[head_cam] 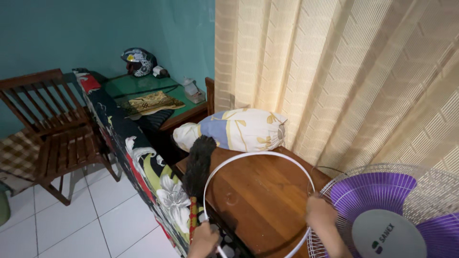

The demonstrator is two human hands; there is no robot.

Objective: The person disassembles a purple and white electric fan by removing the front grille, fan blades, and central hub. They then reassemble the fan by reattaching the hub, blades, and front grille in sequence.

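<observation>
Both hands, left point(203, 239) and right point(319, 213), grip the thin white plastic fan ring point(258, 155); probably light, springy, best held at opposite sides.

Bare wooden tabletop point(260, 184) inside the white ring point(248, 155) gives open room. Feather duster point(197, 165) blocks the left edge, pillow point(239, 129) the far end, purple fan point(387, 210) the right, curtain point(344, 81) close behind.
</observation>
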